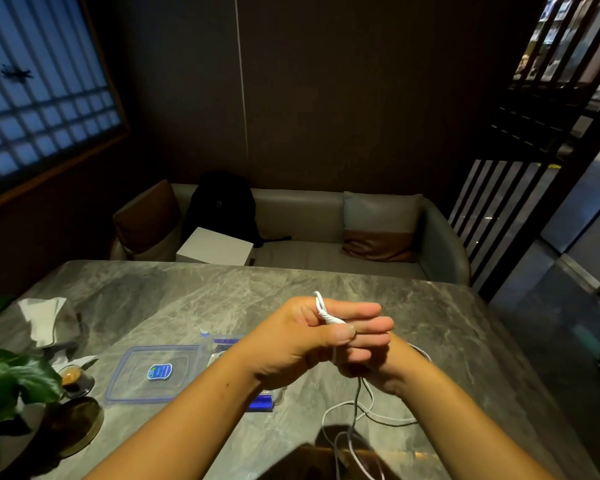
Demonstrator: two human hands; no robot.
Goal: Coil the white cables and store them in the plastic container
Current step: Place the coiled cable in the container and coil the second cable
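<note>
Head view: I find both hands raised over the counter (194,299), meeting just right of the container (278,394). My left hand (291,341) is curled, thumb pressing a bunched end of the cable (326,315) against the fingers (371,332) of my right hand (371,355). Those right fingers lie straight and pointing left, acting as the former for the coil; whether any of them curl round the cable underneath I cannot tell, as the left hand covers that part.

From the pinch, the cable drops between the wrists and runs toward me. Its slack lies in loose loops on the counter right of the container and nearer me than it, partly beneath the right forearm. The loose run therefore lies below and behind the hands, its long axis running from the hands toward me.

The container sits mostly hidden under the left forearm, with the lid (151,374) flat on the counter just left of it.

I judge that the left hand must draw slack up from below and wrap it round the right fingers. The left hand is also the nearer to the container for stowing.
</note>
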